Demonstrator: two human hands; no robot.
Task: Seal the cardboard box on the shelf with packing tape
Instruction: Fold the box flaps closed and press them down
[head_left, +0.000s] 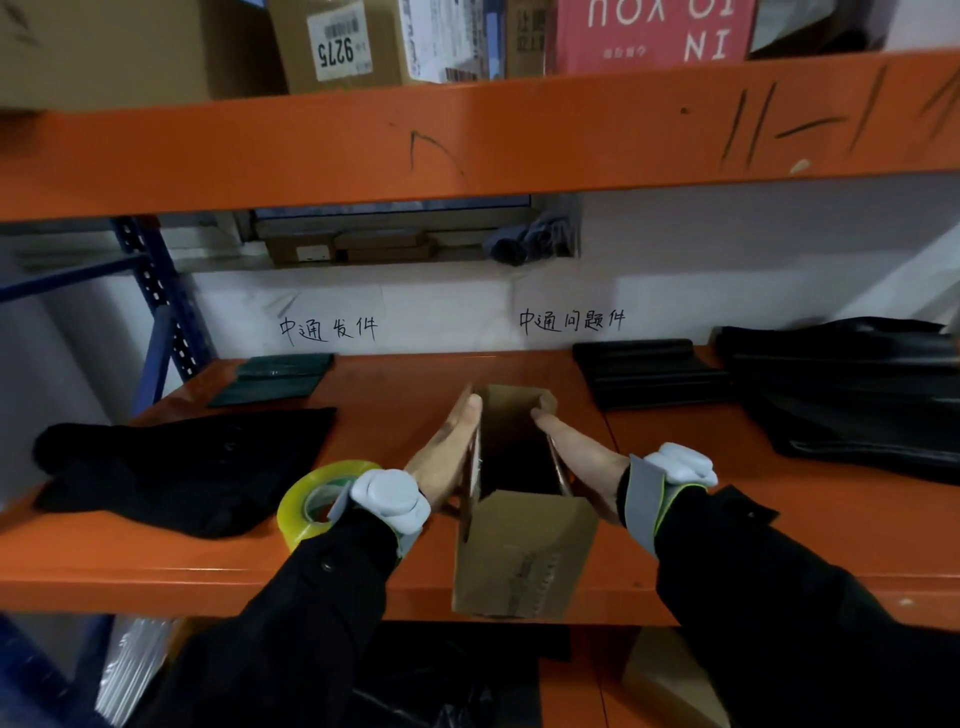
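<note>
A small brown cardboard box (524, 561) stands on the orange shelf (395, 395) at its front edge, its top open and dark inside. My left hand (447, 457) lies flat against the box's left side flap, fingers stretched toward the far end. My right hand (576, 457) presses the right side flap the same way. Both hands touch the box from outside, one on each side. A roll of clear yellowish packing tape (306, 504) stands on the shelf just left of my left wrist, partly hidden by the wrist device.
Black cloth (182, 462) lies on the shelf at the left, green folded bags (275, 379) behind it. Stacks of black plastic bags (649, 374) fill the right side. An orange beam (467, 140) runs overhead with boxes above. A white wall stands behind.
</note>
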